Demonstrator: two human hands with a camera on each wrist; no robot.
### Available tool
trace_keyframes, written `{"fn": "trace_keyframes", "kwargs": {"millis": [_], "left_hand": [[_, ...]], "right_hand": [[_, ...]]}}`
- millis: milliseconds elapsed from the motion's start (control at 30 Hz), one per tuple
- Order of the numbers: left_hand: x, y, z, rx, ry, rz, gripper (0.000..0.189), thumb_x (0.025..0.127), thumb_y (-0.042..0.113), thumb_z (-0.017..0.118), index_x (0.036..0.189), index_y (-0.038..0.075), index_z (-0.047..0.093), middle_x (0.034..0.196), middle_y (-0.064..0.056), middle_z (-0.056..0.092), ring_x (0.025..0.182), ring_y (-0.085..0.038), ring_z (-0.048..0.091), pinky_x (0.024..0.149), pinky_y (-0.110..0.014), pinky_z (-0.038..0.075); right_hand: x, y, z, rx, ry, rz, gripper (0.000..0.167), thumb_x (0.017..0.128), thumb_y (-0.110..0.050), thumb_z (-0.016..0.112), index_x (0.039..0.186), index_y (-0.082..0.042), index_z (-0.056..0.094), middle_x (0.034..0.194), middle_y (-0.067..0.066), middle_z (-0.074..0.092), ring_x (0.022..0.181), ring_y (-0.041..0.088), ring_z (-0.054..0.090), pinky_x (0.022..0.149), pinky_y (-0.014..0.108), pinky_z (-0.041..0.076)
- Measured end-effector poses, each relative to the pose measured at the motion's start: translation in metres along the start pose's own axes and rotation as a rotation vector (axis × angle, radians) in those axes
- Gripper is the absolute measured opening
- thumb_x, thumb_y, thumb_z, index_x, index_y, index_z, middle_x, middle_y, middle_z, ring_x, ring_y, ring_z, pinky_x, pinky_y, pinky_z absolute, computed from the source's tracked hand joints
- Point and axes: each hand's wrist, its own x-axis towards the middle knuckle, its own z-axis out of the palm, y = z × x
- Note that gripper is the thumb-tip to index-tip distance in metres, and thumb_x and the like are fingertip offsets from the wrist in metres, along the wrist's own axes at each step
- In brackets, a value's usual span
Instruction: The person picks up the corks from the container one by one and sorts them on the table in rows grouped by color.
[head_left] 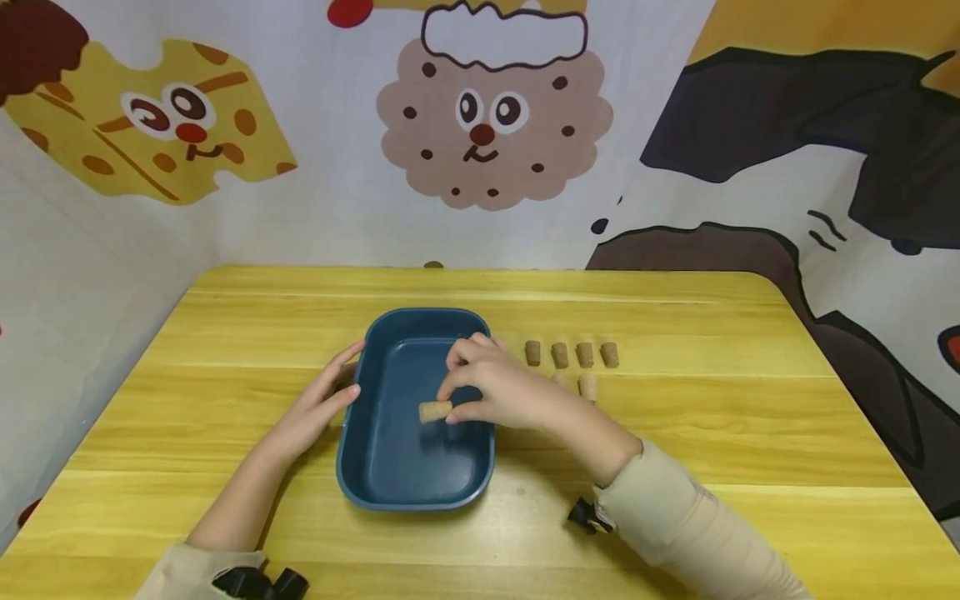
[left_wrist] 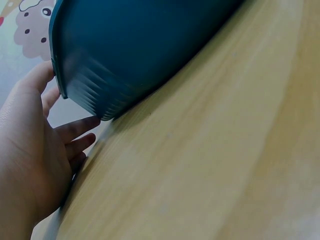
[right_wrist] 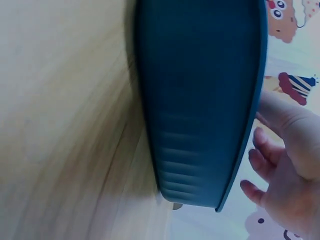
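A dark blue plastic tub (head_left: 416,500), shaped like a rounded rectangle, sits on the table. Over its inside, my right hand (head_left: 487,379) pinches a light cork stopper (head_left: 435,412) between thumb and fingertips, the cork lying nearly level. From the right wrist view, the right hand (right_wrist: 290,160) is beyond the tub's rim, and the cork is hidden behind the tub wall. At the tub's left side, my left hand (head_left: 315,408) touches the rim with its fingers spread. The left wrist view has that hand (left_wrist: 45,140) against the tub's outer wall (left_wrist: 130,55).
Right of the tub, a row of several brown corks (head_left: 559,355) stands on the wooden table (head_left: 720,417). Nearer, a paler cork (head_left: 588,387) and another beside it are partly covered by the right forearm. A cartoon-printed cloth (head_left: 315,225) hangs behind the table.
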Motion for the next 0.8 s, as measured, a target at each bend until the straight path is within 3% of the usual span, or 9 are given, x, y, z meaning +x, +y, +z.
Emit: {"fn": "trace_keyframes", "kwargs": {"millis": [533,800], "left_hand": [[0.000,0.000,0.000,0.003,0.003,-0.001,0.057,0.103,0.014,0.044,0.154,0.024,0.022,0.145,-0.023,0.035,0.128,-0.037,0.037,0.093,-0.025,0.039],[0.000,0.000,0.000,0.001,0.004,-0.002,0.057,0.102,0.014,0.044,0.154,0.024,0.022,0.145,-0.023,0.035,0.129,-0.038,0.037,0.093,-0.024,0.039]], "right_hand": [[-0.038,-0.011,-0.012,-0.059,0.337,0.246,0.020,0.079,-0.030,0.080,0.096,-0.020,0.076,0.098,-0.005,0.048,0.093,0.017,0.039,0.085,0.039,0.028],[-0.060,-0.004,-0.017,-0.090,0.494,0.281,0.021,0.074,-0.023,0.085,0.091,-0.015,0.076,0.095,-0.001,0.052,0.090,0.020,0.041,0.081,0.041,0.027]]}}
